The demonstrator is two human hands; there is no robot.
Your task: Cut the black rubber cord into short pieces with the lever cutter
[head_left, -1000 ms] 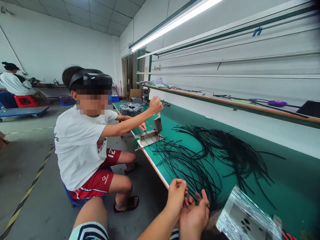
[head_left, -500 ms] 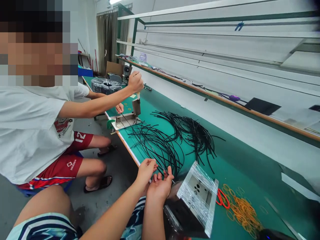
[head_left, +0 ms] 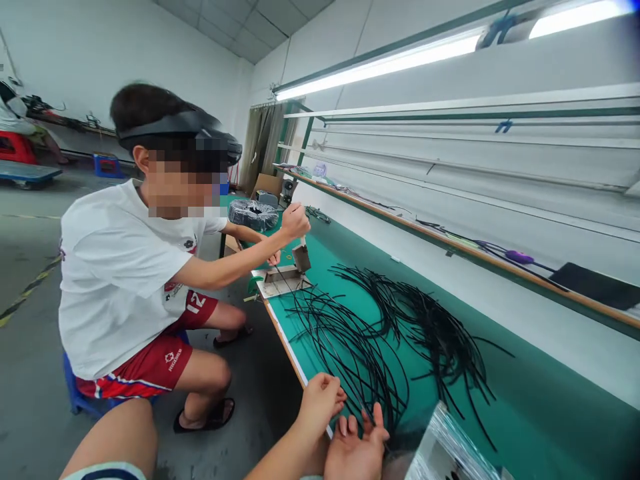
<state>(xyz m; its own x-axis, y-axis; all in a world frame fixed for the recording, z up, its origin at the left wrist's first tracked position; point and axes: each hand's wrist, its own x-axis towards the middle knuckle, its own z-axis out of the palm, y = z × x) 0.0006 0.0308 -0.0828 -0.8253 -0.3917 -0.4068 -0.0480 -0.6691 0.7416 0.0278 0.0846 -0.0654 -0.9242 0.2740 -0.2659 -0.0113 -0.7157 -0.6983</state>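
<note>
A fan of cut black cables (head_left: 350, 340) lies on the green bench (head_left: 525, 400), its near ends reaching the front edge. My left hand (head_left: 320, 402) is at that edge with its fingers curled in a pinch on the end of a black cable. Just right of it, my right hand (head_left: 356, 448) is held palm up with fingers spread, touching the cable ends and gripping nothing that I can see. A foil-wrapped metal plate (head_left: 443, 453) stands by my right hand at the bottom edge.
A second heap of black cables (head_left: 435, 327) lies farther back. A seated co-worker (head_left: 125, 280) grips the lever of a small metal cutter (head_left: 286, 275). Behind it sits a wrapped cable coil (head_left: 253, 215). A wooden shelf (head_left: 400, 217) runs along the wall.
The view has swung back left and up, so the rubber bands and red scissors are out of sight. My hands stay together at the bench edge. The co-worker's hand stays on the lever.
</note>
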